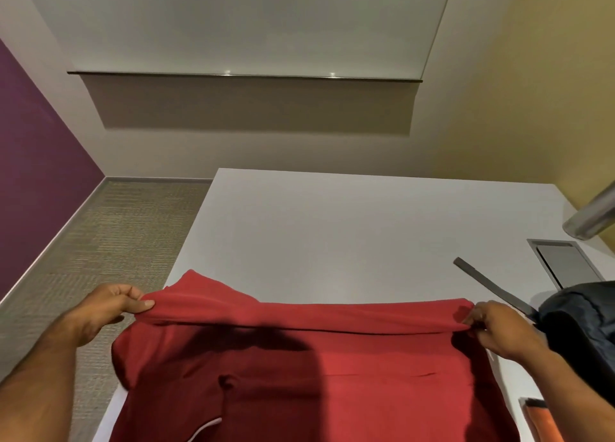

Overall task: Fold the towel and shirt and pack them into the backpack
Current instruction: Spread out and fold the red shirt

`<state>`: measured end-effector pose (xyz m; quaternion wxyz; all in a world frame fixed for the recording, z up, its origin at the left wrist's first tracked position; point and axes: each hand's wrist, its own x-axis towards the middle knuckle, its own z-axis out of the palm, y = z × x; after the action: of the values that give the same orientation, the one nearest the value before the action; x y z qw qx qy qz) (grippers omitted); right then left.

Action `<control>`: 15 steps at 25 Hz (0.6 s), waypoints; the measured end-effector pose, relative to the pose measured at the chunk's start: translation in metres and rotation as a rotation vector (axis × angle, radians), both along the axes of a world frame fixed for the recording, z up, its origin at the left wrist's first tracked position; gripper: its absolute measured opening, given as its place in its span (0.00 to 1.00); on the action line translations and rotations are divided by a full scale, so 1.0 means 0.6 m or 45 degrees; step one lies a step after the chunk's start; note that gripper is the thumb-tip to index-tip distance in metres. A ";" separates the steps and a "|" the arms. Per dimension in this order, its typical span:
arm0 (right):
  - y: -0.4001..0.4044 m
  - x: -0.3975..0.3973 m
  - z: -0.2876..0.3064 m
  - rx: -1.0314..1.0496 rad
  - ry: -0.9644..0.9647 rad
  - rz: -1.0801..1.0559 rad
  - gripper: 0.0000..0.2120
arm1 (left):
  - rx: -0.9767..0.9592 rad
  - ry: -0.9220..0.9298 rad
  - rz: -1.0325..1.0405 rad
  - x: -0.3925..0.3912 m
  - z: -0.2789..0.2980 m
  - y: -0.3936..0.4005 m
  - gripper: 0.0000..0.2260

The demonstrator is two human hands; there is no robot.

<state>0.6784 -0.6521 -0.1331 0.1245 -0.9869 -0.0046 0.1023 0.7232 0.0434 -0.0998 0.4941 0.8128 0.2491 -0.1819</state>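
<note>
Left hand [114, 303] pinches the left end of a folded edge of the red fabric shirt [299, 375], which lies spread on the white desk [332, 225]. Right hand [499, 328] pinches the fold's right end. Dark padded backpack [582, 325] sits just beside that hand, at the desk's right edge.

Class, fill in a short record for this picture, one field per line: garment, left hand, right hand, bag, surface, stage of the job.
garment: red shirt, spread on the table, far edge lifted
left hand: pinches the shirt's left end
right hand: pinches the shirt's right end
bag: dark backpack on the right, strap lying on the table
surface: white table
stage: shirt mid-fold, not yet packed
</note>
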 end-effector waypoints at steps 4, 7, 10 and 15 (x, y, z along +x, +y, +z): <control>0.009 -0.028 -0.005 -0.061 -0.014 -0.032 0.15 | -0.051 0.038 -0.026 -0.045 -0.005 -0.002 0.09; 0.008 -0.047 -0.021 -0.057 -0.052 -0.030 0.19 | -0.061 0.084 -0.043 -0.069 -0.014 -0.001 0.11; 0.012 -0.064 -0.033 -0.131 -0.071 0.028 0.15 | -0.014 0.147 -0.070 -0.085 -0.027 0.002 0.11; 0.014 -0.096 -0.062 -0.328 -0.003 0.091 0.12 | 0.133 0.244 -0.140 -0.106 -0.055 0.003 0.10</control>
<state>0.6210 -0.6436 -0.1701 -0.0068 -0.9941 -0.0266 0.1051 0.6595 0.0452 -0.1329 0.4144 0.8288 0.2593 -0.2723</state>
